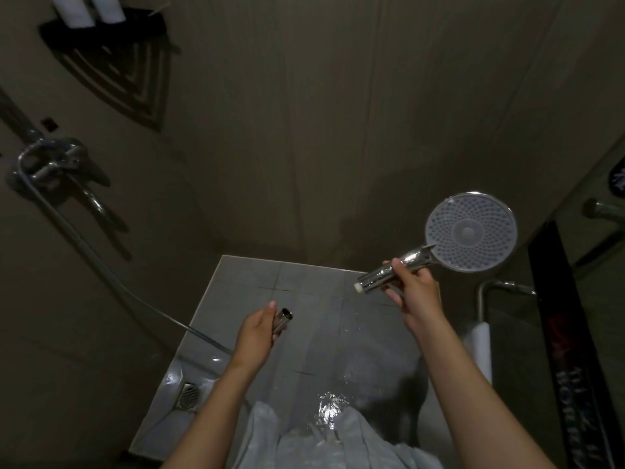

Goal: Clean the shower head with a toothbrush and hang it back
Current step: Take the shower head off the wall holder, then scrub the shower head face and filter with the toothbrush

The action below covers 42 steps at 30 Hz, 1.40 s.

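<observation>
Nearest the camera, the left hand (257, 328) is closed around the metal end nut of the shower hose (101, 262), its open mouth pointing up and to the right over the wet floor tiles (304, 282); from the hand the hose runs back left across the floor's left edge and up the wall to the mixer tap (54, 162). Further out, the right hand (411, 287) grips the chrome handle of the shower head (470, 231), whose nozzle face is turned toward the camera while its threaded white tip points down-left at the nut, near it but clearly apart. The head is off its hose, so the step in hand looks like rejoining them. To do that well, bring both ends into one straight line, seat the tip squarely in the nut, then turn the nut gently by fingertips so the thread does not cross. No toothbrush is visible.
</observation>
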Motion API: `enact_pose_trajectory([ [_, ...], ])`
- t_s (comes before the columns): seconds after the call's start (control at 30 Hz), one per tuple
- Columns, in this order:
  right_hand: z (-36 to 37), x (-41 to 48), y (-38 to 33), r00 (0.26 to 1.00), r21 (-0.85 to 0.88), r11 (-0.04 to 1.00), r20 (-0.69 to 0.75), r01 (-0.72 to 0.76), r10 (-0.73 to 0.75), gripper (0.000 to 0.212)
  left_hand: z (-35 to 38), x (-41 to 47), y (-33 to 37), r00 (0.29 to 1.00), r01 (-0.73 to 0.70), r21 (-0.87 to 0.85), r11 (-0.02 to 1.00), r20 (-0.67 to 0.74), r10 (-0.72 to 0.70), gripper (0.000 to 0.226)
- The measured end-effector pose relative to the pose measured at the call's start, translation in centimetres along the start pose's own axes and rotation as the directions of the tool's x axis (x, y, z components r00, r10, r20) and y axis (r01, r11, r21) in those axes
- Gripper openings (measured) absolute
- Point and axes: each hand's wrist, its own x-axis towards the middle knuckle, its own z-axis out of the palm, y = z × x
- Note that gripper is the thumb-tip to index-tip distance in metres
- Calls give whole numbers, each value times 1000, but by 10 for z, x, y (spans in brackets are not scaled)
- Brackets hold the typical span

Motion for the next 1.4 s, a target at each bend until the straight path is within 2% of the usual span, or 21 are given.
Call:
enact_pose_trajectory([
  [0.17,2,0,-4,999,-62,997,14,47,-46,21,4,-1,4,1000,-15,-34,999,-1,15,45],
  [0.3,6,-1,-7,994,-144,984,38,103,-99,15,4,-2,8,1000,-19,-32,999,-1,19,45],
  [0.43,10,-3,-9,987,-149,976,71,157,-148,11,4,-4,17,1000,-29,-50,998,-4,29,44],
  [0.63,14,-4,-13,975,-214,955,121,208,-185,12,4,-10,31,989,-109,-42,993,100,112,40],
  [0.83,21,-7,-20,956,-334,901,189,276,-223,10,6,-8,45,978,-106,-9,994,178,106,53],
  [0.93,26,-9,-25,946,-382,875,239,298,-218,9,9,-8,55,955,-145,-98,985,248,165,48],
  [1.1,37,-12,-30,925,-423,841,315,337,-212,9,14,-5,70,927,-277,43,960,276,255,31],
  [1.2,44,-14,-34,910,-436,823,354,363,-213,9,19,-4,84,931,-253,-14,967,268,248,22],
  [1.4,61,-18,-41,845,-426,807,509,410,-160,6,33,-1,116,927,-239,-164,957,256,275,40],
])
